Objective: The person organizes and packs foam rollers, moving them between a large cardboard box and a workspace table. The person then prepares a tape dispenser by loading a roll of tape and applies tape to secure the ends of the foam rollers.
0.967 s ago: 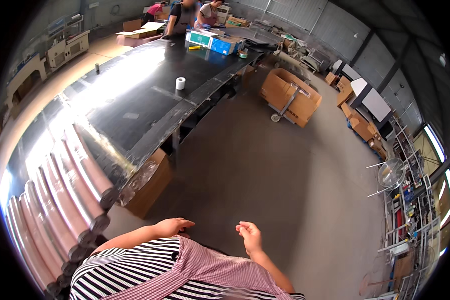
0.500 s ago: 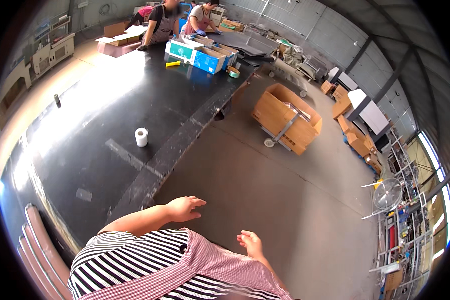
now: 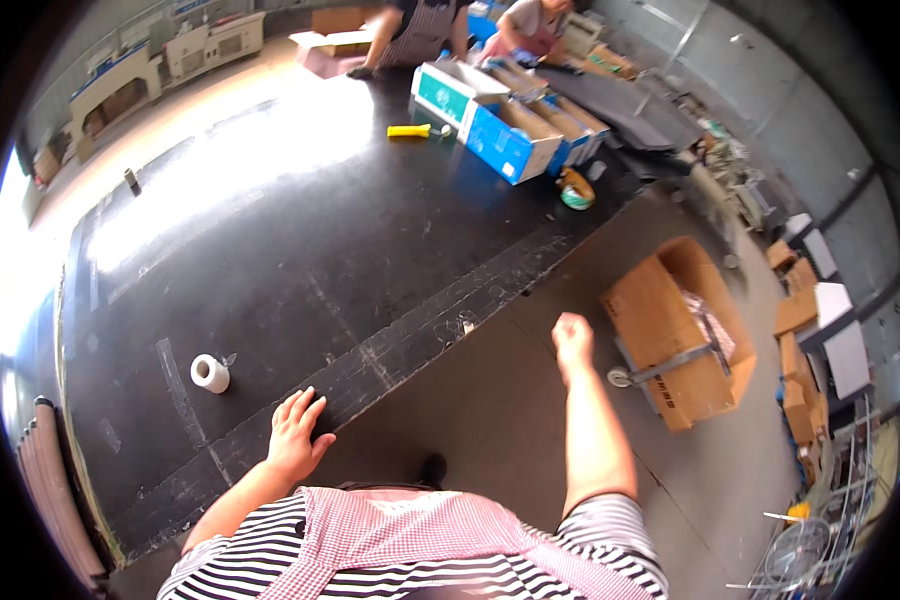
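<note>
My left hand [image 3: 297,437] is at the table's near edge with its fingers spread, holding nothing. Whether it rests on the black tabletop [image 3: 270,260] or hovers just over it I cannot tell. Close to it stands a white roll [image 3: 210,374] with an open core. My right hand [image 3: 572,342] is stretched forward over the floor, past the table's edge. Its fingers look curled in, slightly blurred, and nothing shows in them.
Blue and white open boxes [image 3: 510,135] stand at the table's far end, beside a yellow tool [image 3: 408,131] and a tape roll [image 3: 576,190]. A cardboard box on a trolley [image 3: 675,340] is at the right. Two people work across the table. Long padded rolls [image 3: 55,490] lean at the left.
My view has turned, and the table fills more of it. My left hand has come to the table edge. My right arm has reached forward, its fingers now more curled.
</note>
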A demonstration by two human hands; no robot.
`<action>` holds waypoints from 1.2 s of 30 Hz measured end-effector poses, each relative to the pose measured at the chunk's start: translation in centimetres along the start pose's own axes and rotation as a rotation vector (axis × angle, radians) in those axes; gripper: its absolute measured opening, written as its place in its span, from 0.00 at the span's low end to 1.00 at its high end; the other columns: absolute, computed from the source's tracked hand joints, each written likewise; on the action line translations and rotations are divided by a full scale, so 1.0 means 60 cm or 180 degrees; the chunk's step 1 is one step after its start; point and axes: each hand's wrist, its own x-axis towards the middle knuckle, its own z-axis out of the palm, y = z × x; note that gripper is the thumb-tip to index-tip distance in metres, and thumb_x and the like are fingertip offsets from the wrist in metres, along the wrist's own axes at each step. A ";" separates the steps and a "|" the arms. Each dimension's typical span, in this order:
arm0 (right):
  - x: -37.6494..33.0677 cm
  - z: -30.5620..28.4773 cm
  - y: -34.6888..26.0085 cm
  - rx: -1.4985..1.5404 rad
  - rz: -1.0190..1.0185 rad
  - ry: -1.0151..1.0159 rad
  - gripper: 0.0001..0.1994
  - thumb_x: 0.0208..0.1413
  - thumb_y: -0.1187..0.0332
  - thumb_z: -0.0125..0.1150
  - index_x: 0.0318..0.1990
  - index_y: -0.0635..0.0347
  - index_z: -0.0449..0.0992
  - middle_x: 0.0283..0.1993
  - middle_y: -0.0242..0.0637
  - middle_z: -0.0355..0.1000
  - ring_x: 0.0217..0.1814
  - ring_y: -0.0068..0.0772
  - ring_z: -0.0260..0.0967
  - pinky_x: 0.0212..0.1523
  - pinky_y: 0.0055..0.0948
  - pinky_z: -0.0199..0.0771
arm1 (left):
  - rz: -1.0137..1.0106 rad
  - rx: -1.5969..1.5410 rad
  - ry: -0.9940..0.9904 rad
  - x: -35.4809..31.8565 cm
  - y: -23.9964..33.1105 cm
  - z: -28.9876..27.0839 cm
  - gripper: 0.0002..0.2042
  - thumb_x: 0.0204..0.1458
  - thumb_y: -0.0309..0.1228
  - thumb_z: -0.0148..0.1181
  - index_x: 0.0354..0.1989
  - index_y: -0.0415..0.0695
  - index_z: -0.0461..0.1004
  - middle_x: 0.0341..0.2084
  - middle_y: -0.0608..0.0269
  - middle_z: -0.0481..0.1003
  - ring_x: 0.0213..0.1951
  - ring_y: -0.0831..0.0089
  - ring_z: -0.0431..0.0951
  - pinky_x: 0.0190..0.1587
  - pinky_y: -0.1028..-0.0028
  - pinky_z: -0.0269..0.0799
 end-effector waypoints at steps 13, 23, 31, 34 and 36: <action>0.676 0.113 0.017 -0.3575 -0.0055 -0.0256 0.28 0.57 0.71 0.44 0.68 0.51 0.59 0.78 0.42 0.35 0.80 0.47 0.30 0.75 0.44 0.38 | -0.0716 0.0552 -0.0080 0.030 0.065 0.032 0.25 0.40 0.36 0.68 0.51 0.50 0.75 0.65 0.51 0.61 0.67 0.48 0.56 0.67 0.47 0.48; 0.444 0.099 0.069 -0.0839 -0.0889 -0.0584 0.24 0.47 0.72 0.72 0.51 0.65 0.67 0.56 0.50 0.62 0.58 0.41 0.62 0.59 0.36 0.63 | -0.0629 0.0680 -0.0033 0.031 0.065 0.027 0.23 0.46 0.43 0.64 0.51 0.50 0.75 0.63 0.51 0.64 0.65 0.49 0.59 0.66 0.49 0.50; -0.072 0.167 -0.202 0.3171 0.0577 -0.3139 0.11 0.53 0.69 0.69 0.42 0.59 0.78 0.71 0.46 0.55 0.71 0.39 0.55 0.69 0.39 0.54 | -0.0581 -0.0026 0.0376 0.016 0.053 0.009 0.20 0.46 0.34 0.67 0.50 0.50 0.76 0.61 0.56 0.66 0.64 0.52 0.62 0.64 0.54 0.57; -0.188 0.180 -0.280 0.3189 0.0434 -0.3683 0.08 0.53 0.71 0.69 0.39 0.58 0.76 0.71 0.46 0.54 0.71 0.39 0.55 0.68 0.38 0.57 | -0.0644 -0.0953 0.1177 -0.011 0.091 -0.017 0.13 0.48 0.28 0.66 0.44 0.46 0.77 0.52 0.57 0.73 0.54 0.57 0.72 0.56 0.62 0.67; -0.294 0.160 -0.330 0.3164 0.0473 -0.3895 0.08 0.53 0.72 0.69 0.37 0.58 0.76 0.71 0.47 0.53 0.70 0.39 0.55 0.68 0.38 0.58 | -0.0526 -0.1403 0.1738 -0.080 0.149 -0.081 0.09 0.48 0.24 0.65 0.39 0.44 0.78 0.43 0.60 0.77 0.45 0.61 0.76 0.48 0.66 0.71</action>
